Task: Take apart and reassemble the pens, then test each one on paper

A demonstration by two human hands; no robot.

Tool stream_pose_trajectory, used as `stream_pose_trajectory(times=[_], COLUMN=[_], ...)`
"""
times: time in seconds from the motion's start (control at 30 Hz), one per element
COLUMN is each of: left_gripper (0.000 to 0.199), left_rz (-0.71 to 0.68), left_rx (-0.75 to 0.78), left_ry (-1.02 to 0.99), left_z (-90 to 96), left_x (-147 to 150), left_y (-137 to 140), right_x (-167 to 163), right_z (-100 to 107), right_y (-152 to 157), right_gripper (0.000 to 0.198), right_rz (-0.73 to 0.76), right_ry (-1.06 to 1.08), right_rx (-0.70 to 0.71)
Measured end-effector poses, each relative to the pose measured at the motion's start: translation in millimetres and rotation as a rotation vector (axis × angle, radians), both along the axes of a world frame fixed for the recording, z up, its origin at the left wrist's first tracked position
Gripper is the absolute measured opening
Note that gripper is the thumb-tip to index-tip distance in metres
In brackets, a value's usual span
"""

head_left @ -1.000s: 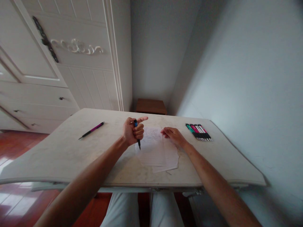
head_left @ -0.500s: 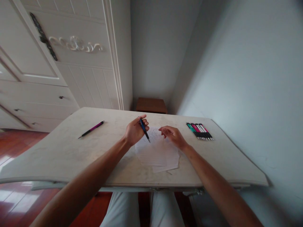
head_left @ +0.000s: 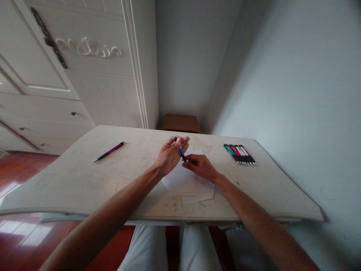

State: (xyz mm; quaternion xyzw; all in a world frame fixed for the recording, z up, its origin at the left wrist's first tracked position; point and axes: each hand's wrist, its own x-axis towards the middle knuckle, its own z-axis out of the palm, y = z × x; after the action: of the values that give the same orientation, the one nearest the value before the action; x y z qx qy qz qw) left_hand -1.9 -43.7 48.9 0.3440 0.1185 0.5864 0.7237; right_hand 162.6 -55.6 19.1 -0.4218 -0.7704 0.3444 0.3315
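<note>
A blue pen with a black grip is held between both hands above the papers. My left hand is closed on its upper part, thumb against the barrel. The fingers of my right hand pinch the pen's lower end, so its tip is hidden. Under the hands lie several overlapping white sheets of paper, their upper part partly covered by the hands.
A purple and black pen lies on the white table at the left. Several pens in green, pink and white lie side by side at the right. A wall borders the table's right side; a white cabinet stands behind at left.
My left hand has moved right with the pen, towards my right hand. My right hand has closed on the pen's lower end.
</note>
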Motion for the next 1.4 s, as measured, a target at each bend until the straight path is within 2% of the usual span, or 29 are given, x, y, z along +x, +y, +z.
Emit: stream_pose_trajectory(times=[0.1,0.17,0.27,0.33,0.43,0.53,0.63,0.73,0.9,1.13,1.4], left_gripper=[0.021,0.029,0.032,0.031,0.027,0.027,0.032,0.031,0.03,0.032,0.042], left_rz=[0.009,0.083,0.273,0.388,0.464,0.442,0.483,0.479,0.458,0.463,0.48], left_rx=[0.073,0.151,0.352,0.549,0.769,0.786,0.705,0.702,0.742,0.734,0.719], left_ry=[0.107,0.247,0.589,0.84,1.256,1.632,1.837,1.91,1.908,1.911,1.946], left_z=[-5.2,-9.6,-16.5,-21.6,-30.5,-37.3,-37.4,-33.3,-34.1,-39.2,-39.1], left_x=[-1,-4,-12,-19,-32,-41,-46,-47,-47,-46,-43], left_y=[1,4,12,19,29,37,39,38,36,38,35], right_x=[-4,-3,3,9,17,20,21,22,25,22,18], right_z=[2,3,5,7,10,14,13,9,4,5,1], right_y=[-3,-2,2,5,8,8,8,11,15,12,10], right_gripper=[0.035,0.031,0.025,0.021,0.019,0.023,0.026,0.023,0.015,0.013,0.013], right_rz=[0.0,-0.019,-0.065,-0.085,-0.083,-0.039,-0.009,-0.061,-0.173,-0.229,-0.265], right_ry=[0.021,0.075,0.199,0.23,0.201,0.166,0.141,0.165,0.112,0.073,-0.006], right_rx=[0.012,0.012,-0.032,-0.05,-0.062,-0.115,-0.154,-0.171,-0.13,-0.105,-0.052])
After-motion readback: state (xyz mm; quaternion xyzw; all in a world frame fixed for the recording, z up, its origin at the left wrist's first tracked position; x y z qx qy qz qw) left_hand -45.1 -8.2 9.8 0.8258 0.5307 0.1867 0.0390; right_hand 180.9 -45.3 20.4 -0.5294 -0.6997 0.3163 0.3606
